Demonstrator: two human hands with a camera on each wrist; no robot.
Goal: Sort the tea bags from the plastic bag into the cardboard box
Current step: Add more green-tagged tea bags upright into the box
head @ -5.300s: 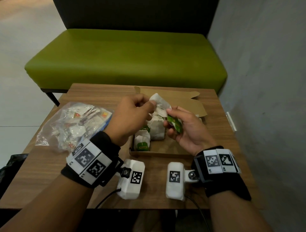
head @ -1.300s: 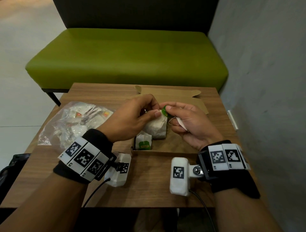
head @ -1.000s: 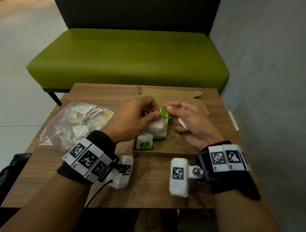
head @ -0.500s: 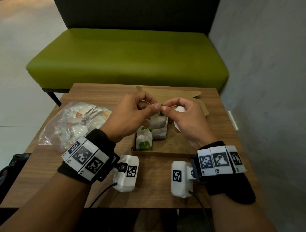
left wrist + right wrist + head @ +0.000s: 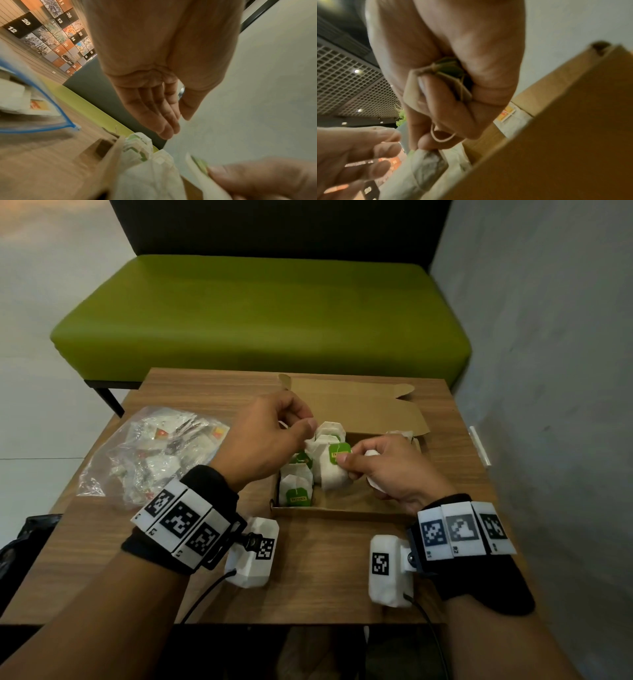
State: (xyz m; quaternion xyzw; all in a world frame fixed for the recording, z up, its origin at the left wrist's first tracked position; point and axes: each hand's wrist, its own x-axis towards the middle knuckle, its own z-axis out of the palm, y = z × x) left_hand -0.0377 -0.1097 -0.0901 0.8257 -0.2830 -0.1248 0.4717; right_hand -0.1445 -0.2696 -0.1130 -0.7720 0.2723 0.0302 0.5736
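Hands (image 5: 383, 470) parted, tea bag (image 5: 330, 470) lowered

Box half free — left end crowded

Upright tea bags (image 5: 297, 487) fill the cardboard box (image 5: 342, 512) left end; its right floor lies bare — lid flap (image 5: 356, 405) behind.

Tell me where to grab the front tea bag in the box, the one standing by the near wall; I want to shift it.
Pinch the folded top edge of the front tea bag from above. It stands upright against the cardboard box wall, so only its top is free.
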